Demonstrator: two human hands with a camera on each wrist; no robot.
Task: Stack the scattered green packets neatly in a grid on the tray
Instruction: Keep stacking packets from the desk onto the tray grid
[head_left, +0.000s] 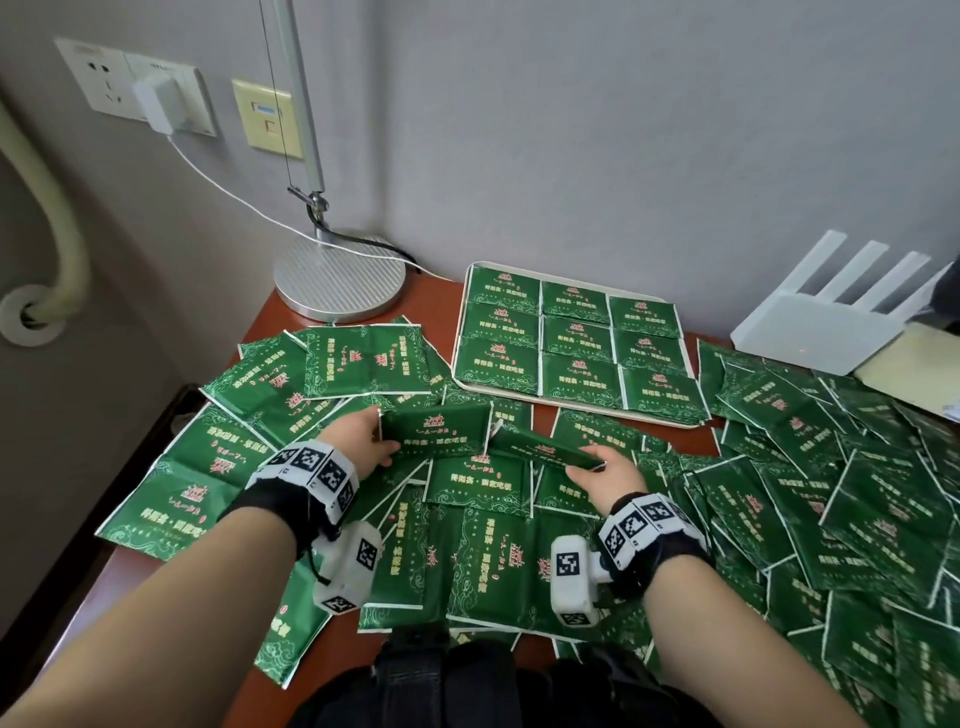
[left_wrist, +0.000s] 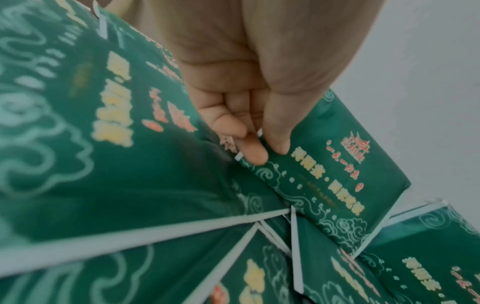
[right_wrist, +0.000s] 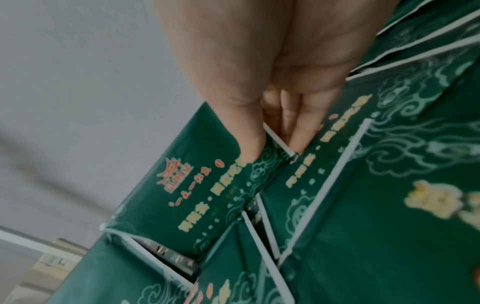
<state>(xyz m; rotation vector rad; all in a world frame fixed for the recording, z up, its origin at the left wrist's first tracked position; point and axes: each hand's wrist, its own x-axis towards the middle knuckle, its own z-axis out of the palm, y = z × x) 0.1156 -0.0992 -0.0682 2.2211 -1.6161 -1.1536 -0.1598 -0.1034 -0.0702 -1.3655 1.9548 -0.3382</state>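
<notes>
Here a red-brown table (head_left: 441, 293) sits in a grey-walled corner, strewn with green packets (head_left: 857, 499). The white tray (head_left: 670, 415) holds a three-by-three grid, lamp base (head_left: 340, 283) left, router (head_left: 821, 325) right. Each hand pinches one packet — left hand (head_left: 358, 441) level, long axis sideways; right hand (head_left: 610, 480) tilted.

— Those packets (head_left: 878, 499)?
— Dark green, pale cloud scrolls, yellow lettering, a red emblem, white edges.
— The tray (head_left: 571, 401)?
— Cream, on a reddish-brown table (head_left: 436, 288).
— And the wrist bands (head_left: 311, 470)?
— Black, with black-and-white square markers.
</notes>
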